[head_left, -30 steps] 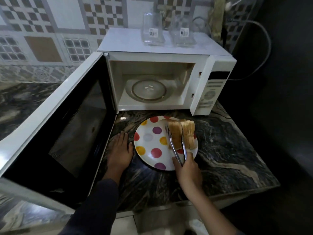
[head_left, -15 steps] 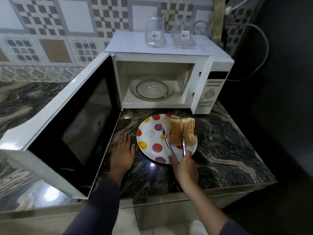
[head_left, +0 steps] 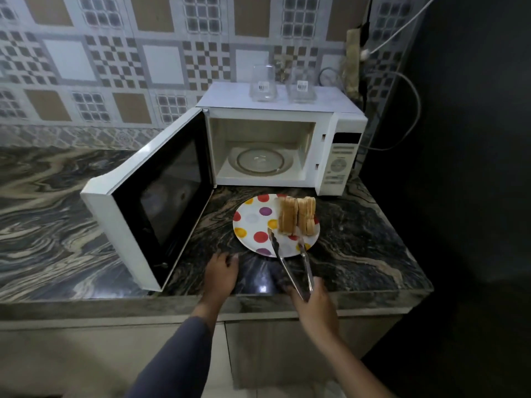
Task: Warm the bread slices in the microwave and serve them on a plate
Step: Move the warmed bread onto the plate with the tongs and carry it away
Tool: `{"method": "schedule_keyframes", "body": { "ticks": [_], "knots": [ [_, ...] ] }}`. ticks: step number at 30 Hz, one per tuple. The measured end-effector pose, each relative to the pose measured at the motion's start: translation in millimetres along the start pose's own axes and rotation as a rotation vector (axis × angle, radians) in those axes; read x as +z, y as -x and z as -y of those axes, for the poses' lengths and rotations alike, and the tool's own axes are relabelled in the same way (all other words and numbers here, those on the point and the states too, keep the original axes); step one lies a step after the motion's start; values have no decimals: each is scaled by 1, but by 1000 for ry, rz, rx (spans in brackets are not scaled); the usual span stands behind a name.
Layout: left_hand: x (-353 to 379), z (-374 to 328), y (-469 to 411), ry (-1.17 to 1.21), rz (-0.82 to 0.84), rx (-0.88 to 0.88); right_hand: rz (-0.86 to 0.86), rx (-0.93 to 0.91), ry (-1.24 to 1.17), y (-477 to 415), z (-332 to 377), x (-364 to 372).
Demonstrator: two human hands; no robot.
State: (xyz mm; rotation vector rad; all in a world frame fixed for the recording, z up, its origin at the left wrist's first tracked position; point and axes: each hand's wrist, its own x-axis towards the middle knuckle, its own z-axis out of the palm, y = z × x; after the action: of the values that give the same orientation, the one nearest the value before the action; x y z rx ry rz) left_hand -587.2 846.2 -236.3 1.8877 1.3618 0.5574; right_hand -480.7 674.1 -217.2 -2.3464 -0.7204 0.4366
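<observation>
Two bread stacks (head_left: 287, 216) upright on plate (head_left: 253, 218); right hand (head_left: 314, 308) grips tongs (head_left: 281, 258), arms spread, empty; left hand (head_left: 221, 271) rests loose on counter (head_left: 359, 239); pinch near crusts gently lest slices topple.

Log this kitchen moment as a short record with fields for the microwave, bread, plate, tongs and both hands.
microwave: white, door open to the left, glass turntable bare
bread: slices standing on edge, on the right half of the plate
plate: polka-dot, on the counter before the microwave
tongs: arms spread, tips over the plate by the bread; contact unclear
left hand: rests on the counter left of the plate, empty
right hand: holds the tongs' handle end
glasses: two, clear, atop the microwave
</observation>
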Motion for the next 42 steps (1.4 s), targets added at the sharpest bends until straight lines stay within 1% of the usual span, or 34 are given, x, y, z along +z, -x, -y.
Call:
{"method": "schedule_keyframes", "body": {
  "ticks": [1, 3, 5, 6, 8, 11, 15, 17, 21, 24, 28, 30, 33, 34, 36, 39, 42],
  "knots": [
    [-3, -14, 11, 210, 44, -57, 17, -36, -85, 5, -5, -3],
    [-7, -40, 34, 600, 243, -153, 107, -74, -299, 15, -8, -12],
    [-5, -57, 52, 757, 429, -159, 229, -77, -477, 22, -7, -25],
    [-4, -63, 59, 819, 487, -143, 292, -71, -526, 25, -7, -32],
    [-4, -74, 71, 976, 540, -120, 405, -70, -566, 29, -7, -45],
    [-10, -85, 82, 1133, 502, -100, 475, -94, -562, 32, -9, -57],
    [-16, -90, 86, 1141, 430, -62, 453, -144, -511, 34, -6, -65],
    [-21, -94, 87, 1167, 373, -46, 439, -136, -514, 34, -3, -69],
    [-30, -92, 83, 1266, 230, -84, 410, -67, -636, 31, -4, -77],
    [-35, -83, 79, 1336, 131, -157, 412, -14, -800, 28, -9, -79],
    [-33, -74, 78, 1374, 74, -237, 390, 21, -889, 27, -11, -78],
    [-32, -73, 77, 1383, 75, -246, 335, -2, -830, 25, -10, -77],
    [-34, -72, 76, 1360, 90, -218, 246, -112, -553, 22, -8, -80],
    [-34, -73, 77, 1331, 104, -198, 241, -143, -500, 21, -6, -81],
    [-33, -75, 79, 1258, 146, -145, 265, -176, -450, 19, -1, -81],
    [-32, -78, 81, 1219, 186, -104, 335, -227, -365, 19, 8, -76],
    [-37, -75, 80, 1207, 189, -76, 387, -240, -388, 19, 9, -75]
  ]
}}
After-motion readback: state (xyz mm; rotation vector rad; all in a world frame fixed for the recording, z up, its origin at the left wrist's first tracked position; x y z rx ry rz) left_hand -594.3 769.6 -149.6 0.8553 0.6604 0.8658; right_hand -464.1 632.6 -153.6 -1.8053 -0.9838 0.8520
